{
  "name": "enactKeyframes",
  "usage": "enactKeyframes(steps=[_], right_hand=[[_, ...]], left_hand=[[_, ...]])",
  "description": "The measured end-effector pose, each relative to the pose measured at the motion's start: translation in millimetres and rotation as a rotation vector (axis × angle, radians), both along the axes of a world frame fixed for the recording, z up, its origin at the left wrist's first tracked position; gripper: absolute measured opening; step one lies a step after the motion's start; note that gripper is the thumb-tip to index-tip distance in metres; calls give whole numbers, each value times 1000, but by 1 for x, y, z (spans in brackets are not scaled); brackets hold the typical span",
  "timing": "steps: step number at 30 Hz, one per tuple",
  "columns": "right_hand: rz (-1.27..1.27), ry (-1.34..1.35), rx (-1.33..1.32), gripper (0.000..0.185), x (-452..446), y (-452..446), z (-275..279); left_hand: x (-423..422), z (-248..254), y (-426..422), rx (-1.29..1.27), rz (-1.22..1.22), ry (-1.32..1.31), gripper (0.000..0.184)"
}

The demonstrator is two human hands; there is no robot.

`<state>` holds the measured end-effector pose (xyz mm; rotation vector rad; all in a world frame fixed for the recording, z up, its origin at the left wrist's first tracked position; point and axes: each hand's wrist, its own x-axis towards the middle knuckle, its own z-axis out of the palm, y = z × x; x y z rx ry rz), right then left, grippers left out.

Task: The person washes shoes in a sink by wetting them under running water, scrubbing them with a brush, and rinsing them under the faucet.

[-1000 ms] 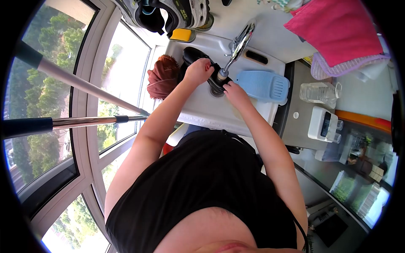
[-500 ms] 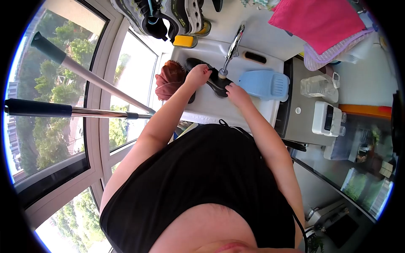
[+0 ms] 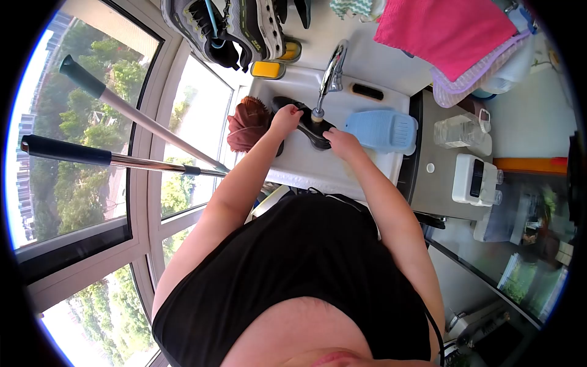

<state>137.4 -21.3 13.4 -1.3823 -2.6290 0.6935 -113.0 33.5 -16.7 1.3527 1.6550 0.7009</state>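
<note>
A black shoe [image 3: 313, 132] lies slantwise under the spout of the chrome faucet [image 3: 332, 73], inside the white sink [image 3: 306, 171]. My left hand [image 3: 285, 119] is closed on the shoe's upper edge, left of the spout. On the other side, my right hand [image 3: 340, 142] pinches the edge near the shoe's right end. Part of a second dark item shows beneath my left wrist; its shape is mostly hidden. A brown cloth [image 3: 247, 129] hangs over the sink's left edge.
Right of the shoe is a light blue washboard [image 3: 380, 130]. A brush [image 3: 367, 92] and a yellow soap [image 3: 265, 69] sit along the back rim. Sneakers [image 3: 235, 30] hang at upper left. Two poles [image 3: 140, 161] lean by the window. A clear jug [image 3: 458, 131] stands at right.
The camera view has shifted, so the sink sits slightly lower in the frame. Both hands keep hold of the shoe, which lies flatter under the spout than a second ago.
</note>
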Motion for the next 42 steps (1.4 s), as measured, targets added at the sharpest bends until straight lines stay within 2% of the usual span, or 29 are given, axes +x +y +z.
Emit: enactKeyframes(steps=[1, 3, 6, 8, 10, 13, 15, 17, 19, 23, 25, 26, 28, 31, 32, 35, 40, 42], right_hand=[[-5, -74, 13, 28, 1, 0, 4], [-4, -34, 40, 25, 7, 4, 7], [30, 17, 85, 22, 17, 13, 14], [73, 33, 106, 22, 22, 19, 22], [147, -88, 45, 21, 20, 20, 36], [177, -26, 43, 17, 16, 7, 46], [204, 4, 44, 15, 15, 6, 37], [107, -36, 10, 22, 16, 6, 27], [107, 5, 51, 17, 19, 1, 27], [112, 59, 92, 13, 17, -3, 33], [122, 24, 92, 13, 17, 0, 39], [131, -10, 94, 13, 15, 2, 43], [139, 10, 82, 13, 12, 0, 59], [134, -3, 52, 15, 15, 9, 53], [118, -26, 40, 18, 16, 12, 47], [147, 18, 22, 17, 14, 6, 50], [136, 7, 7, 18, 17, -2, 42], [146, 18, 6, 19, 10, 3, 44]], left_hand=[[2, 2, -4, 0, 8, 6, 28], [6, 12, -12, -87, 77, -109, 26], [11, 31, -21, -202, 61, -6, 23], [14, 25, -24, -206, 109, -16, 22], [20, 20, -27, -211, 162, -27, 22], [33, 23, -27, -75, 280, -91, 25], [38, 28, -24, -98, 253, 4, 26], [42, 32, -22, -95, 248, 33, 25], [46, 37, -20, -84, 245, 62, 25], [45, 42, -20, -11, 197, 129, 24], [45, 37, -17, 131, 158, 266, 25], [43, 34, -15, 131, 164, 270, 25], [49, 65, -20, -40, 203, 156, 24], [45, 53, -20, 49, 97, 309, 24], [47, 60, -23, -55, 138, 219, 25], [47, 66, -23, -45, 220, 119, 23], [49, 71, -17, -43, 153, 221, 24], [43, 68, -11, 33, 129, 269, 25]])
